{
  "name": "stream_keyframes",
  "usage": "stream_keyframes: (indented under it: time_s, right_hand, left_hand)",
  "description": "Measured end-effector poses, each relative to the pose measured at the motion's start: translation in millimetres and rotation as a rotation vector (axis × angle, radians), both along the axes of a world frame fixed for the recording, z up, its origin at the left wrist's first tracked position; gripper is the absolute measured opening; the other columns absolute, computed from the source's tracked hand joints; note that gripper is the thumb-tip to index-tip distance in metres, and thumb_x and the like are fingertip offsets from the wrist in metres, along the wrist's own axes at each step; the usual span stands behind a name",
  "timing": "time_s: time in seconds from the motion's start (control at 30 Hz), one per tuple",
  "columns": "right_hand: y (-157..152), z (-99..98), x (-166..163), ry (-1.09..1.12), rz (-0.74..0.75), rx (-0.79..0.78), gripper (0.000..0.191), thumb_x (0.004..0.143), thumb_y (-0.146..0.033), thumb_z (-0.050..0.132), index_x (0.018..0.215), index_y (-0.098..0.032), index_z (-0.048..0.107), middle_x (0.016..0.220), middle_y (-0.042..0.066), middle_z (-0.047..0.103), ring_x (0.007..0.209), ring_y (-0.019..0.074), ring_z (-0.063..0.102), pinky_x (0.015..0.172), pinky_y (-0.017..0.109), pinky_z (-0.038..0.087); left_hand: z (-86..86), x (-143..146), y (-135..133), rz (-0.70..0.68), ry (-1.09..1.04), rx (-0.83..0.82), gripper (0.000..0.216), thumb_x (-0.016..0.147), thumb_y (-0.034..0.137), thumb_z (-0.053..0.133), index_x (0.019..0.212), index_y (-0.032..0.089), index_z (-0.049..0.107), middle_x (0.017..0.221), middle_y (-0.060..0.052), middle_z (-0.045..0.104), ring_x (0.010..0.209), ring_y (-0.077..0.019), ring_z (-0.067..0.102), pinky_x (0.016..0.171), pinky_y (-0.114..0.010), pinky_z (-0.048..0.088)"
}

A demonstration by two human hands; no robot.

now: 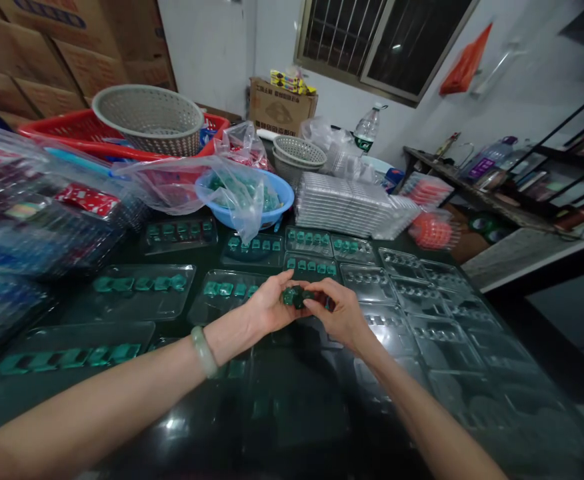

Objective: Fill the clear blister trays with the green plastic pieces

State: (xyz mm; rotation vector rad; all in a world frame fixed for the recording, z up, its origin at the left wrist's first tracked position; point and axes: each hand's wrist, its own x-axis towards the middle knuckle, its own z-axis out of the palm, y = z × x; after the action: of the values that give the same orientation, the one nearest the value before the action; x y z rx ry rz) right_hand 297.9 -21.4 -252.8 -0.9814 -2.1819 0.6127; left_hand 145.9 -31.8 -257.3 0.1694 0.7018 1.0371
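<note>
My left hand [272, 303], with a pale green bangle [204, 352] at its wrist, is cupped palm up around several dark green translucent pieces [295, 296]. My right hand [337, 308] closes thumb and fingers on the pieces at the edge of that palm. Just beyond the hands lies a clear plastic tray [312, 275] with a row of green cubes in its slots. More trays with green cubes [142, 284] spread to the left. On the right, clear trays [372, 283] show bare slots.
A blue basin [285, 193] of green pieces, partly under a plastic bag, stands behind the trays. Stacked clear trays [342, 203] are right of it. A grey basket [147, 110] sits in a red crate [67, 127]. Blurred stacked packages [47, 213] crowd the left.
</note>
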Motion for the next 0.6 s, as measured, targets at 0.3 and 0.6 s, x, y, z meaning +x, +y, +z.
stream_keyframes:
  time_s: [0.3, 0.6]
  right_hand:
    - [1, -4.1, 18, 0.446, -0.101, -0.425, 0.021, 0.071, -0.032, 0.061, 0.088, -0.019, 0.059, 0.070, -0.001, 0.058, 0.056, 0.0104, 0.050, 0.049, 0.021, 0.040]
    - [1, -3.4, 17, 0.554, -0.126, -0.469, 0.016, 0.072, -0.032, 0.061, 0.081, -0.019, 0.062, 0.061, -0.003, 0.054, 0.049, 0.0079, 0.043, 0.043, 0.020, 0.034]
  left_hand:
    - [13.3, 7, -19, 0.030, 0.488, 0.414, 0.021, 0.068, 0.024, 0.064, 0.086, 0.015, 0.061, 0.063, -0.003, 0.056, 0.055, -0.0136, 0.055, 0.041, -0.021, 0.038]
    - [11.1, 22, -19, 0.016, 0.635, 0.520, 0.021, 0.072, 0.031, 0.059, 0.087, 0.017, 0.055, 0.058, 0.001, 0.051, 0.046, -0.0104, 0.050, 0.033, -0.018, 0.034]
